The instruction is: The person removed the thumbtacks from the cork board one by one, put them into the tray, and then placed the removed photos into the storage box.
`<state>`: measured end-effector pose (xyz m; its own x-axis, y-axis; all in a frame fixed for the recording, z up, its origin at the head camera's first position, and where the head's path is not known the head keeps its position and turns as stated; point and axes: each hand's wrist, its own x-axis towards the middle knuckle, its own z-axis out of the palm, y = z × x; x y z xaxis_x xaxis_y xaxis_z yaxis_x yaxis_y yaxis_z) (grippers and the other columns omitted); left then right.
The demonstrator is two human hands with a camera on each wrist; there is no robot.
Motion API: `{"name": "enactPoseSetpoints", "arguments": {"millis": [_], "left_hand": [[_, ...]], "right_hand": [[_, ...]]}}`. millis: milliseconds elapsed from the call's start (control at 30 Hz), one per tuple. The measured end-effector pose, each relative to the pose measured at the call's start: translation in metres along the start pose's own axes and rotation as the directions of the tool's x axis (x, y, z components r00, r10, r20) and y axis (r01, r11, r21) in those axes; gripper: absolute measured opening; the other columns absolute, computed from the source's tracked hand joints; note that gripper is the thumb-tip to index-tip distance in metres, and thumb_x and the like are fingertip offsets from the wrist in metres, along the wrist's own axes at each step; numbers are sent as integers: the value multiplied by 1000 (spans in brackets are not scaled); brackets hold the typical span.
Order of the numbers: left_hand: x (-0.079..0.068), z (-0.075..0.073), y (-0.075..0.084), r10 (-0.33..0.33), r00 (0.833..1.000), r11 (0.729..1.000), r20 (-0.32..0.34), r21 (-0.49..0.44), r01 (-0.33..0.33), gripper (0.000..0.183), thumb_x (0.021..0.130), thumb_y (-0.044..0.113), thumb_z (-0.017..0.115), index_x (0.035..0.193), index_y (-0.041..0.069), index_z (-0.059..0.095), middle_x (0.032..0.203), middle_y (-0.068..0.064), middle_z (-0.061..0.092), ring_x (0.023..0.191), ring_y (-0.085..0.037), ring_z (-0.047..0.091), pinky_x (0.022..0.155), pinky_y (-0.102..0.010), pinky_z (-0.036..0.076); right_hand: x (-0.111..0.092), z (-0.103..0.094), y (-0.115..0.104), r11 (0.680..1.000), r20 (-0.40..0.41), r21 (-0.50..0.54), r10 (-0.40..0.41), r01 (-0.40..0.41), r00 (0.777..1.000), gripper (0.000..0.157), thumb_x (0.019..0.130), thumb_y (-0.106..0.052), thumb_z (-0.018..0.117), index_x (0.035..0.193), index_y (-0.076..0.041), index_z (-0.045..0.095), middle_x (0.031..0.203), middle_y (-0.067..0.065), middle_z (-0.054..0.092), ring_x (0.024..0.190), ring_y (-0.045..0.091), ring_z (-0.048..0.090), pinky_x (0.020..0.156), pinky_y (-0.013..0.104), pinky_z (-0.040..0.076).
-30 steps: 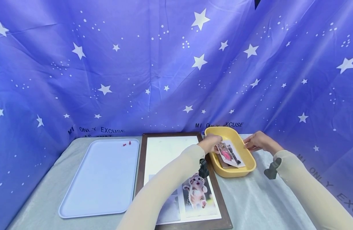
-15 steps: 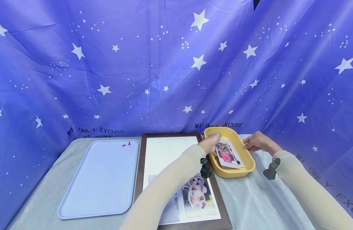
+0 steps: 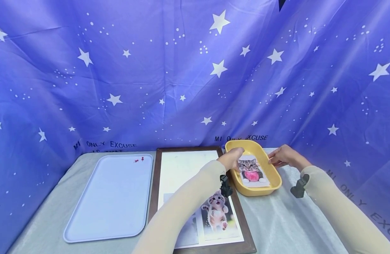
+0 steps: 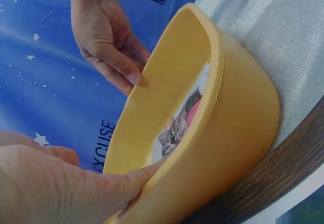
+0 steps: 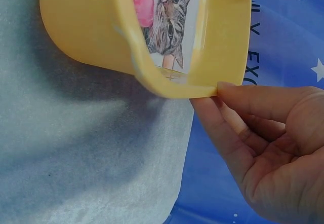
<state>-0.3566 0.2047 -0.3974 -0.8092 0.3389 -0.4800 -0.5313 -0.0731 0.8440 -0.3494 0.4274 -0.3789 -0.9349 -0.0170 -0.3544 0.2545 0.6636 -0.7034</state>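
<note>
Left hand over yellow bin rim; fingers' hold unclear | right hand; fingers pinching opposite rim

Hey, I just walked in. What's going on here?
A person has both hands at a yellow tub. The right hand pinches its rim, while the left hand reaches over the opposite side, close to a cat picture lying inside; whether those fingers grip it is hidden. To the tub's left is a brown-framed white board with a kitten picture on it. Farther left, a pale blue tray holds two red pins.
</note>
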Motion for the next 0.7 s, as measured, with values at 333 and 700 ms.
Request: {"name": "enactPoseSetpoints", "arguments": {"millis": [333,700], "left_hand": [[-2,-12,3,-44,996,998,73,-48,47,60,106,21,41,156,-7,26,155,-44,25,147,-57,27,119,-64,31],[1,-28,3,-52,971,999,233,4,52,59,109,26,33,146,-20,32,147,-42,42,141,-51,43,119,-54,37]], "right_hand": [[1,0,0,1000,5,-7,9,-9,1000,45,88,6,69,127,24,54,95,18,77,74,12,70,72,35,64],[0,0,-1,1000,-4,-23,14,-14,1000,44,88,6,69,127,23,56,105,26,75,76,13,71,75,37,64]]}}
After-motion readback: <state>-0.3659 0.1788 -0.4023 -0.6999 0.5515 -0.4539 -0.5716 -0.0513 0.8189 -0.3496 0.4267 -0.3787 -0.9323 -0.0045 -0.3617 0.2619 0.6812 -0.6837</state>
